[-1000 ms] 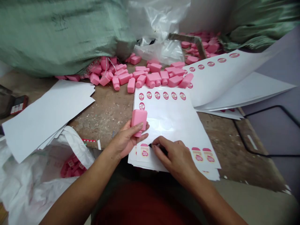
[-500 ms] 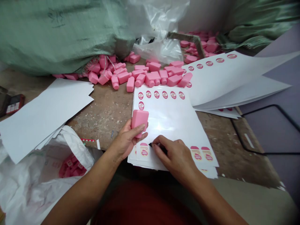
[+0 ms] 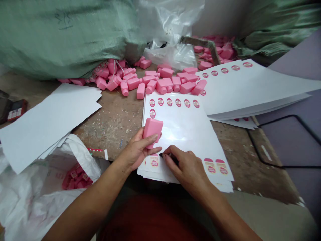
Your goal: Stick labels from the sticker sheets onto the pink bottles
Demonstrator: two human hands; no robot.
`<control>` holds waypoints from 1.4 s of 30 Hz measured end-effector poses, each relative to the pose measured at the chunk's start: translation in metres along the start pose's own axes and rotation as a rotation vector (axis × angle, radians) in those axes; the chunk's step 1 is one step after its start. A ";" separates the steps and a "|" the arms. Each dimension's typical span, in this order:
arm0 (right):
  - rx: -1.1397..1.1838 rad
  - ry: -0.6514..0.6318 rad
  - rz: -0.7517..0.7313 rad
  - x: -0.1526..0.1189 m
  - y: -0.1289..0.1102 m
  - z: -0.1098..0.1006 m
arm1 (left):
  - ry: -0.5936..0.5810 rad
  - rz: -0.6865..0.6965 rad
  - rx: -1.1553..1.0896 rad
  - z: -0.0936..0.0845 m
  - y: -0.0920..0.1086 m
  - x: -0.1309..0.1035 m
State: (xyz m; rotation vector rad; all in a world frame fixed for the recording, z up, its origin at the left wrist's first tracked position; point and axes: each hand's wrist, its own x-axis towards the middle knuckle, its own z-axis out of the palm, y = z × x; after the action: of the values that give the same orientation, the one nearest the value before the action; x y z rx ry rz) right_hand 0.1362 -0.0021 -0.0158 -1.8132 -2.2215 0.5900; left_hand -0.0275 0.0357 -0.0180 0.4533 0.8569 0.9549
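Note:
My left hand (image 3: pixel 136 150) is closed around a pink plastic bottle (image 3: pixel 153 130), whose neck points down toward me. Its thumb presses on the bottle's face. Under both hands lies a white sticker sheet (image 3: pixel 185 130), with small oval stickers along its far edge and larger "BABY" stickers (image 3: pixel 213 166) along the near edge. My right hand (image 3: pixel 187 165) rests on this sheet, its fingers pinching a slim black pointed tool (image 3: pixel 173 157). The tip of the tool is by a label (image 3: pixel 154 162) at the near left; the tool's exact kind is mostly hidden.
Many pink bottles (image 3: pixel 164 84) lie across the back of the wooden table (image 3: pixel 100 129). More sticker sheets (image 3: pixel 233 87) overlap at the right, and white sheets (image 3: pixel 50 117) at the left. A white sack (image 3: pixel 22 197) holding pink bottles (image 3: pixel 77 177) stands at lower left.
My left hand has moved slightly right with the bottle, which is tilted a little more. My right hand stays almost in the same place by the label.

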 end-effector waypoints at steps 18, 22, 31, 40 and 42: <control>0.073 -0.010 0.018 0.003 0.003 -0.001 | 0.039 -0.002 -0.082 -0.002 -0.004 0.001; -0.012 0.008 -0.002 0.004 0.000 -0.001 | 0.029 -0.001 -0.088 -0.002 -0.005 0.001; -0.238 0.117 -0.066 0.007 -0.001 0.009 | 0.049 -0.008 -0.129 0.000 -0.004 0.000; 0.062 -0.001 0.074 0.005 0.006 -0.005 | 0.072 -0.025 -0.177 -0.002 -0.003 0.001; 0.015 -0.021 0.045 0.004 0.006 -0.005 | 0.069 -0.020 -0.178 -0.001 -0.003 0.001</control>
State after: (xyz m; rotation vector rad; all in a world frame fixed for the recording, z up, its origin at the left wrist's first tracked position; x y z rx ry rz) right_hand 0.1430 0.0040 -0.0141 -1.8622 -2.1887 0.6361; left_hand -0.0267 0.0347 -0.0215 0.2602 0.8287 1.0227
